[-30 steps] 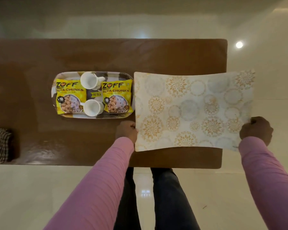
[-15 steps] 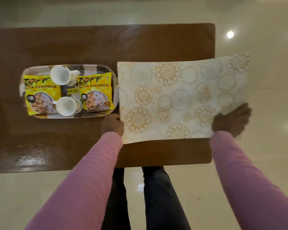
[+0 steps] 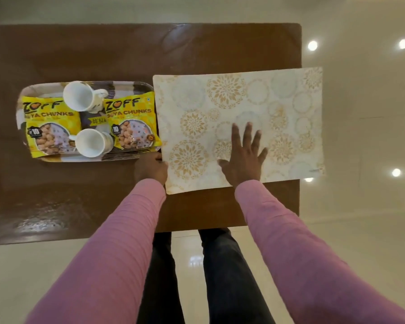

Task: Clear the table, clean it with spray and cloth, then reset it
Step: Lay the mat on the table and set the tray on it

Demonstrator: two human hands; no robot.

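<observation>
A cream placemat point(image 3: 278, 108) with gold and grey floral rings lies on the right part of the brown table point(image 3: 126, 50), its right edge jutting past the table's end. My left hand point(image 3: 151, 168) holds the mat's near left edge with curled fingers. My right hand point(image 3: 243, 155) lies flat on the mat with fingers spread. Left of the mat stands a patterned tray point(image 3: 42, 88) holding two white cups point(image 3: 81, 95) point(image 3: 90, 142) and two yellow soya-chunk packets point(image 3: 47, 127) point(image 3: 132, 125).
The table's right end point(image 3: 299, 113) and near edge point(image 3: 80, 239) border a glossy pale floor with light reflections. My legs stand at the near edge below the mat. A shiny patch marks the table's near left part.
My right hand let go of the mat's right edge and moved left onto the mat, now lying flat with spread fingers. The mat settled onto the table. My left hand kept its hold.
</observation>
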